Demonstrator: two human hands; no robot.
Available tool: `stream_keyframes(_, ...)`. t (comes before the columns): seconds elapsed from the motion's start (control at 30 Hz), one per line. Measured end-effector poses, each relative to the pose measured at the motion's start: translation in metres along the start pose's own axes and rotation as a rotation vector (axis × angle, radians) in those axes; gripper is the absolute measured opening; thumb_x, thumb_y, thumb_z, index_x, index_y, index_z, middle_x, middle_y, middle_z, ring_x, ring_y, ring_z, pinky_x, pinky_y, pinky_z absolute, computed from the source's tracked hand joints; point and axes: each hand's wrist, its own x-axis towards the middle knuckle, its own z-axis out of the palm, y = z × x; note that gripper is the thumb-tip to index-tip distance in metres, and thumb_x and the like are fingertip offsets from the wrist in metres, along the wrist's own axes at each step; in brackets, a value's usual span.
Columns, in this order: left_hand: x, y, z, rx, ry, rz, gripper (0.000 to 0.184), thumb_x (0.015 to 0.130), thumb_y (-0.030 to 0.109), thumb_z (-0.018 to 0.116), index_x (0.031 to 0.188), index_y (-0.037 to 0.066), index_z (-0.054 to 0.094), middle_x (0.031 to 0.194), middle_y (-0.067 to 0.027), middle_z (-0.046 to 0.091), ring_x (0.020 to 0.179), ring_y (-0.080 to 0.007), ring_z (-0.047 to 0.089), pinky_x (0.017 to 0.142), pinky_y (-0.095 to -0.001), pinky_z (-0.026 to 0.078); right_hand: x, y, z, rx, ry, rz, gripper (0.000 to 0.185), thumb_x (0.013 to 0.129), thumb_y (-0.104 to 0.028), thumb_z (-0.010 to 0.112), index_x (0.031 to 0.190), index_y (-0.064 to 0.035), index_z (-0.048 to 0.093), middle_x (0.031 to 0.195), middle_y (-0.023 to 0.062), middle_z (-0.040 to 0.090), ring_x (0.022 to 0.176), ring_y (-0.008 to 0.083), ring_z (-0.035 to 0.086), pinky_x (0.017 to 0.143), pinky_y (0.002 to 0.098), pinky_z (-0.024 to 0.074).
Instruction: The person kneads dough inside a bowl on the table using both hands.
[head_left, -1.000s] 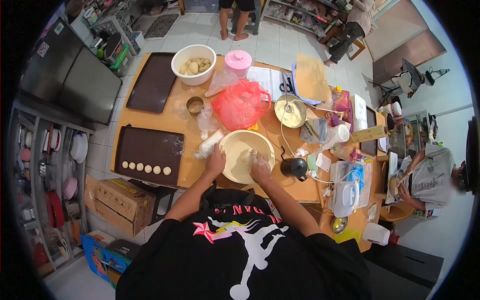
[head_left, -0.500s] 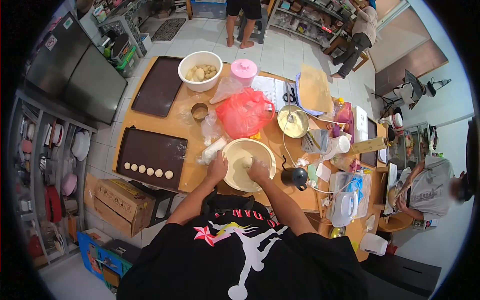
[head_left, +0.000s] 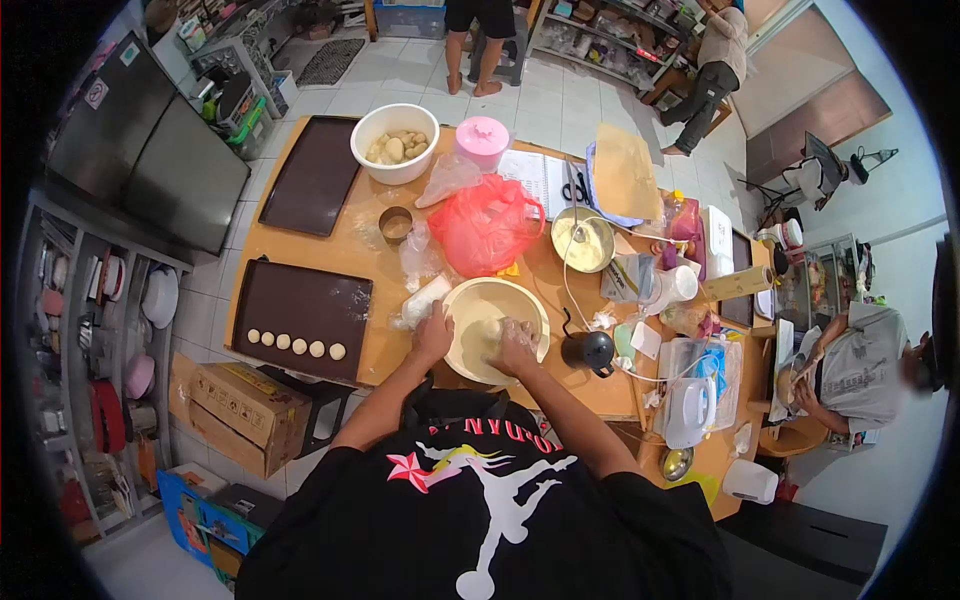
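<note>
A cream mixing bowl (head_left: 537, 300) sits at the table's near edge, in front of my body. My left hand (head_left: 434, 333) is closed on its left rim, holding it. Inside, my flour-dusted right hand (head_left: 515, 345) has its fingers curled down at a pale lump of dough (head_left: 487, 330); the fingertips are partly hidden. A white packet (head_left: 428, 298) lies beside the bowl, close to my left hand. Behind the bowl rests a red plastic bag (head_left: 485, 225).
To the left, a dark tray (head_left: 300, 305) carries several small dough balls (head_left: 300, 346). A white tub (head_left: 394, 118) of dough pieces stands farther back. A black pitcher (head_left: 588, 352), a metal bowl (head_left: 583, 240) and a cable crowd the right. Another person (head_left: 860, 370) works at the right.
My right hand has shifted slightly within the bowl, and its fingers sit lower and closer round the dough. The left hand keeps its hold on the rim.
</note>
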Motion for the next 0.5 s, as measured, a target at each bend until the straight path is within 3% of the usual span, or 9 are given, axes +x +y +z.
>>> stream_keyframes(0.1, 0.0, 0.002, -0.001, 0.022, -0.021, -0.039, 0.036, 0.09, 0.025, 0.047, 0.117, 0.003, 0.036, 0.083, -0.0276, 0.062, 0.08, -0.0465, 0.06, 0.072, -0.0566, 0.045, 0.005, 0.014, 0.022, 0.251, 0.103, -0.068, 0.056, 0.08, -0.032, 0.06, 0.126, -0.0064, 0.041, 0.128, 0.025, 0.046, 0.125, 0.0406, 0.041, 0.105, 0.0502, 0.0289)
stream_keyframes(0.2, -0.001, 0.002, -0.001, 0.035, 0.003, -0.035, 0.037, 0.091, 0.026, 0.047, 0.118, 0.004, 0.036, 0.084, -0.027, 0.062, 0.08, -0.046, 0.06, 0.071, -0.0565, 0.045, 0.006, 0.033, 0.008, 0.659, -0.211, 0.107, 0.051, 0.083, -0.029, 0.057, 0.125, -0.0063, 0.041, 0.125, 0.0278, 0.048, 0.117, 0.0395, 0.05, 0.103, 0.051, 0.0316)
stream_keyframes(0.3, -0.002, 0.004, -0.002, -0.011, 0.001, -0.053, 0.036, 0.09, 0.026, 0.048, 0.117, 0.004, 0.037, 0.084, -0.0304, 0.061, 0.082, -0.0497, 0.058, 0.073, -0.0582, 0.044, -0.004, 0.028, -0.007, 1.265, -0.217, 0.134, 0.04, 0.085, -0.021, 0.053, 0.121, -0.004, 0.044, 0.117, 0.0279, 0.053, 0.11, 0.0395, 0.055, 0.099, 0.0512, 0.0364)
stream_keyframes(0.4, -0.001, 0.004, -0.004, -0.016, -0.021, -0.053, 0.037, 0.091, 0.026, 0.048, 0.118, 0.004, 0.037, 0.086, -0.0304, 0.061, 0.082, -0.0494, 0.058, 0.072, -0.0578, 0.044, -0.002, 0.014, -0.017, 0.981, -0.274, 0.296, 0.033, 0.085, -0.011, 0.05, 0.117, -0.0054, 0.046, 0.109, 0.0265, 0.055, 0.106, 0.0389, 0.056, 0.091, 0.0509, 0.0422)
stream_keyframes(0.5, -0.001, 0.004, -0.002, -0.024, -0.005, -0.045, 0.036, 0.091, 0.026, 0.048, 0.117, 0.004, 0.037, 0.085, -0.0301, 0.061, 0.082, -0.0494, 0.058, 0.072, -0.0581, 0.044, 0.003, 0.014, 0.006, 0.019, 0.009, -0.047, 0.027, 0.082, -0.008, 0.053, 0.109, -0.0061, 0.052, 0.104, 0.0249, 0.055, 0.1, 0.0386, 0.057, 0.085, 0.0489, 0.045)
